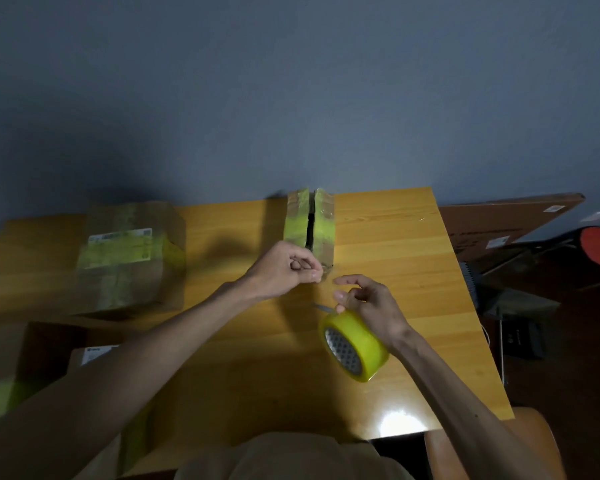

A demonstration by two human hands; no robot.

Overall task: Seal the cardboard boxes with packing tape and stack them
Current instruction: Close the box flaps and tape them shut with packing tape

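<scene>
Tape roll [355, 344] in right hand [371, 303] | left hand [284, 268] pinching small box [310, 226] corner

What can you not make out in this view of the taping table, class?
- Large box label: head view, print blurred, too small.
- Small box inside: head view, only a dark slit shows.
- What the left hand pinches: head view, curled fingers hide it.
- Lower-left box: head view, forearm covers most.

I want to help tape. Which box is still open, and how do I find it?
Look at the yellow table, by the far edge near the wall. The small box stands there, just beyond the left hand. Unlike the big box on the left, it has a dark gap down its top.
</scene>
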